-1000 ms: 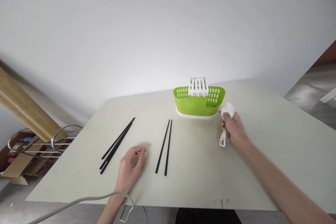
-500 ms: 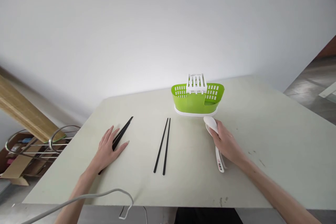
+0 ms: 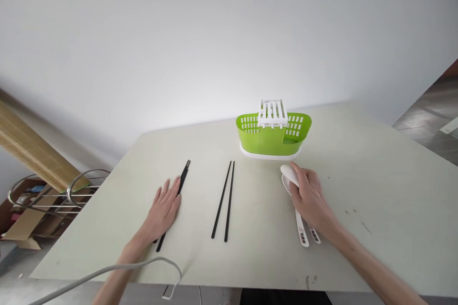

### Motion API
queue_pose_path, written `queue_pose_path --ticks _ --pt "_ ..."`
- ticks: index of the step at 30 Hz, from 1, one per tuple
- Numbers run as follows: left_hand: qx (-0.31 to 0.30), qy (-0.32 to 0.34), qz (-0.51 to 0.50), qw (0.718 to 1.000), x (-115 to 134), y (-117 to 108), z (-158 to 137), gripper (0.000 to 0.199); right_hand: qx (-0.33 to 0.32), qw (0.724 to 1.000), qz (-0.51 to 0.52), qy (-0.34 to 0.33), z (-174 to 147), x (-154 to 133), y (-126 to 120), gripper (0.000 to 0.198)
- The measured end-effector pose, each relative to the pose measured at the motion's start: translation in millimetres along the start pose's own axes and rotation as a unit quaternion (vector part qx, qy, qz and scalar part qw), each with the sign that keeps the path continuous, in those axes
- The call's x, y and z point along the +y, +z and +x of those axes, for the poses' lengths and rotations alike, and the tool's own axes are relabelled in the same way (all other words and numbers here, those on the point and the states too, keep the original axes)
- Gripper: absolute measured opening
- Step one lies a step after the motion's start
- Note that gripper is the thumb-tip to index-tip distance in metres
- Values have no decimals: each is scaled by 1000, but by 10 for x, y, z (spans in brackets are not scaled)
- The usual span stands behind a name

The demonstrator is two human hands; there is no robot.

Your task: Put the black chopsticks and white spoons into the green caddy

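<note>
My left hand [image 3: 162, 212] lies flat, palm down, over a bundle of black chopsticks [image 3: 185, 174]; their tips and lower ends show beyond it. To its right, another pair of black chopsticks [image 3: 222, 200] rests on the table, tips close together and thick ends apart. My right hand [image 3: 310, 195] is closed on a white spoon [image 3: 289, 173], its bowl showing past my thumb and fingers. Partly beneath that hand, a second white spoon [image 3: 301, 228] lies on the table. Another printed handle end [image 3: 315, 235] shows beside it; which bowl it belongs to is partly hidden.
Behind the spoons stands a green basket [image 3: 266, 143] with a white base and a white slatted rack [image 3: 272, 113] on its rim. A grey cable [image 3: 143, 263] crosses the near left table edge. A metal rack [image 3: 71, 193] and cardboard box [image 3: 26, 226] are at the left.
My left hand has moved right, its fingers drawing closer together, and the chopsticks under it have shifted right. Below my right hand, two spoon handles now show apart. The view has shifted slightly.
</note>
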State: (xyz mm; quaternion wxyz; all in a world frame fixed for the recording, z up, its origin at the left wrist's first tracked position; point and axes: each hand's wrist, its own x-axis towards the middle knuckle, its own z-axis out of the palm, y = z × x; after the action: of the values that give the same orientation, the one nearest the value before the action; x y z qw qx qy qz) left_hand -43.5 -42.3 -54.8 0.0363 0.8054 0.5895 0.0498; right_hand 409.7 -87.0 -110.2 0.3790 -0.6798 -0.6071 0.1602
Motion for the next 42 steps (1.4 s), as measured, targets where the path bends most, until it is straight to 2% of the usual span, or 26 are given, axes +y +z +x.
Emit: queue_pose_path --ticks 5,9,13,16,21,25,29,33,38,42 --pt "20 19 -15 1000 582 203 -74 62 -20 998 48 18 2 -23 -80 57" --pt "19 29 -33 999 975 257 -53 63 -37 997 70 16 11 0 -162 51" --pt "7 42 -65 997 1254 248 -20 62 -48 996 67 17 12 41 -246 49" --pt "-4 40 -103 994 1372 213 -6 62 -45 997 61 22 -11 105 -313 50" --pt "-11 -3 -228 974 1297 99 118 61 -41 992 103 54 -91 287 -428 53" --pt "17 -38 -268 962 1062 44 453 62 -30 984 156 76 -157 392 -513 53" --pt "66 -15 -242 968 836 89 902 57 4 977 178 120 -246 398 -571 46" --pt "63 39 -189 979 725 189 1208 56 45 980 147 129 -353 365 -611 40" --pt "91 82 -144 982 753 265 1217 52 81 985 -5 150 -411 296 -655 33" --pt "82 104 -118 984 787 276 1146 51 88 984 -30 155 -410 270 -662 31"
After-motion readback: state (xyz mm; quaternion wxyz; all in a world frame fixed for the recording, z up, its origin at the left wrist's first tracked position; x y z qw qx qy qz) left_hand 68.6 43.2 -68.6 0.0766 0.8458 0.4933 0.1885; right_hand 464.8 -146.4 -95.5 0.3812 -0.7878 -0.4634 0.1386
